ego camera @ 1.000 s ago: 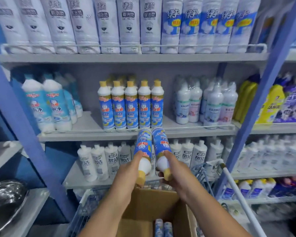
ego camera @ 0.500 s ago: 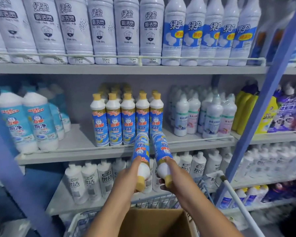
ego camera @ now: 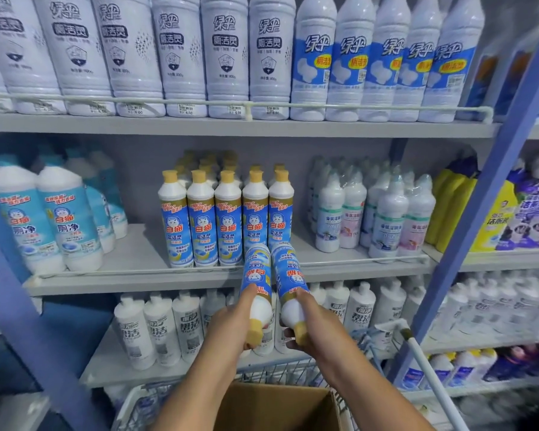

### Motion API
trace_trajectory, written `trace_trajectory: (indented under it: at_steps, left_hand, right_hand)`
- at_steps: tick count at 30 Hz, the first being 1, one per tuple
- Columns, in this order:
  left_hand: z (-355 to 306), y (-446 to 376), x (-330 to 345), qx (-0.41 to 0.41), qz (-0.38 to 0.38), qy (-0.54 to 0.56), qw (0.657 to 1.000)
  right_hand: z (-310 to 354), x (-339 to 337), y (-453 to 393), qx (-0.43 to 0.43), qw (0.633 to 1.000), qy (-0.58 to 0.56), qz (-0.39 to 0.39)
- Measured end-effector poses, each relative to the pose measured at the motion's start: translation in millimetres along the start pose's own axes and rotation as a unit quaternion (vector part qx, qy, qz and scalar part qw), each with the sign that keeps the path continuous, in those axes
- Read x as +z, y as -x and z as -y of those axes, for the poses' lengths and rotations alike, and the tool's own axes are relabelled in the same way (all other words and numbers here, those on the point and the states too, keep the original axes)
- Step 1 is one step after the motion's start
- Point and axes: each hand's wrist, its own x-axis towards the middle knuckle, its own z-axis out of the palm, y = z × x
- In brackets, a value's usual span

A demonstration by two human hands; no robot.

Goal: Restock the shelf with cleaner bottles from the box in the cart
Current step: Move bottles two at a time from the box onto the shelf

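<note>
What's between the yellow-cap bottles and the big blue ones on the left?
Nothing: the head view shows bare grey shelf between the yellow-cap bottles and big blue ones.

Both forearms [ego camera: 196,377] are bare, no sleeves showing.

The top-shelf bottles [ego camera: 181,57] lose their caps to the upper edge of the frame. Behind the front row of yellow-capped bottles [ego camera: 227,219], the rear rows show only their caps. The cardboard box [ego camera: 277,405] is cut off by the bottom edge, and its contents cannot be seen. The cart [ego camera: 143,402] shows only part of its wire rim, blurred. The left hand [ego camera: 231,325] and right hand [ego camera: 316,326] cover the necks of the two held bottles [ego camera: 288,272]. Products on the right-hand shelving [ego camera: 511,306] are too smeared to read.
</note>
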Motion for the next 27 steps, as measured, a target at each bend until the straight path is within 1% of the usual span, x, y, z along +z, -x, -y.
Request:
trace_trajectory:
  at_steps: [4,21,27]
  left_hand:
    - [2,-4,3,0.009,0.003,0.000,1.000]
    - [-9,-19,10,-0.004,0.007,0.018,1.000]
    - [-13,-27,12,-0.028,0.005,0.025,0.999]
  right_hand:
    - [0,-1,-6,0.002,1.000,-0.007,0.011]
    - [6,-4,-29,0.002,1.000,0.010,0.023]
    - [8,-1,-35,0.011,1.000,0.013,0.024]
